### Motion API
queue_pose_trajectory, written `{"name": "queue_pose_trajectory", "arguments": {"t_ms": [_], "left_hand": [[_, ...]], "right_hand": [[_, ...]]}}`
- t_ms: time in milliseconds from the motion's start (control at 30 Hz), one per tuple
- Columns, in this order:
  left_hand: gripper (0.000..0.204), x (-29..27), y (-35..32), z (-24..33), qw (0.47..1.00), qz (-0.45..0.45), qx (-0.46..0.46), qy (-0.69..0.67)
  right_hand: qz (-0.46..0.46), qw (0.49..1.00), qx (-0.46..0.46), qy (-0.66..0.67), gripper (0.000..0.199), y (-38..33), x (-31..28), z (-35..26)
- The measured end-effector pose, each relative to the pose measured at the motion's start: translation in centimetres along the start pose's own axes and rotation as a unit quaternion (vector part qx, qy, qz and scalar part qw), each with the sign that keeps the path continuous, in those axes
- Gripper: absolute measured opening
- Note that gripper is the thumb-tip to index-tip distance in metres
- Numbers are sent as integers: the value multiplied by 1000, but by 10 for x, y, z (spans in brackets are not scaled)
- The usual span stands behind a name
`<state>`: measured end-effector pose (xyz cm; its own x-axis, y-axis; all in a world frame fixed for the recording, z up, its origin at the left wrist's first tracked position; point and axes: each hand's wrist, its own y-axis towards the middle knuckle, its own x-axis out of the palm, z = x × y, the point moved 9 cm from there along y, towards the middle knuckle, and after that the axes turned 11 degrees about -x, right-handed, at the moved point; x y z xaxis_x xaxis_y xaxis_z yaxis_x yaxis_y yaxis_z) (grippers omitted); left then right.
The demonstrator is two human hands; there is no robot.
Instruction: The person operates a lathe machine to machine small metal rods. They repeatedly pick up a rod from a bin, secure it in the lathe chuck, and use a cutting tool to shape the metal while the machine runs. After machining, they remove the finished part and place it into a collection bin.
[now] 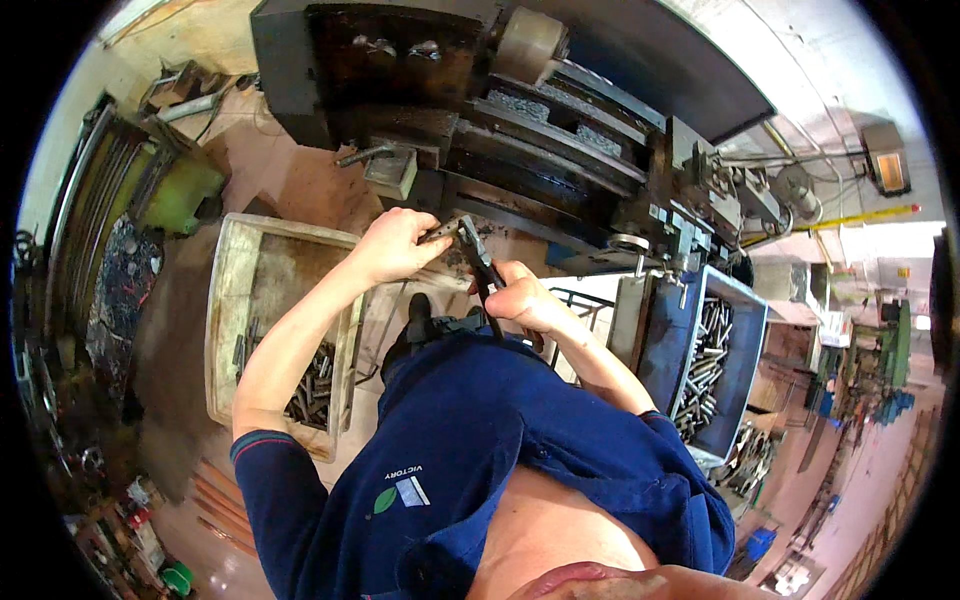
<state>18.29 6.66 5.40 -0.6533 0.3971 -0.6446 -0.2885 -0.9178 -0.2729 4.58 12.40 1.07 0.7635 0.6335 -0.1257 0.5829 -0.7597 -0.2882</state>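
In front of my waist, my left hand [396, 244] is closed around a short dark metal rod [438, 233], which pokes out past the fingertips to the right. My right hand [522, 298] is wrapped round the dark handles of a pliers-like tool [478, 250]. The tool's grey metal head points up and left, right by the end of the rod. I cannot tell whether its jaws grip the rod. Part of the rod is hidden by my left fingers.
A lathe [560, 150] stands ahead of me, its carriage [690, 235] to the right. At left is a worn, pale bin [222, 330] with metal rods low inside; at right, a blue bin [755, 340] holds several rods. A small box [390, 172] sits by the lathe.
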Motion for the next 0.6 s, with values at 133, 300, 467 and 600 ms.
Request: {"name": "queue_pose_trajectory", "arguments": {"t_ms": [133, 300, 467, 600], "left_hand": [[29, 17, 12, 13, 998, -56, 3, -17], [27, 28, 28, 26, 992, -122, 14, -11], [27, 37, 42, 27, 988, -145, 47, -24], [27, 42, 46, 26, 985, -160, 58, -23]], "right_hand": [[44, 998, 42, -33, 33, -16, -9, -1], [102, 994, 33, -37, 41, -21, -14, 3], [125, 991, 47, 4, 42, -20, -14, 12], [134, 987, 84, -13, 40, -20, -14, -3]]}}
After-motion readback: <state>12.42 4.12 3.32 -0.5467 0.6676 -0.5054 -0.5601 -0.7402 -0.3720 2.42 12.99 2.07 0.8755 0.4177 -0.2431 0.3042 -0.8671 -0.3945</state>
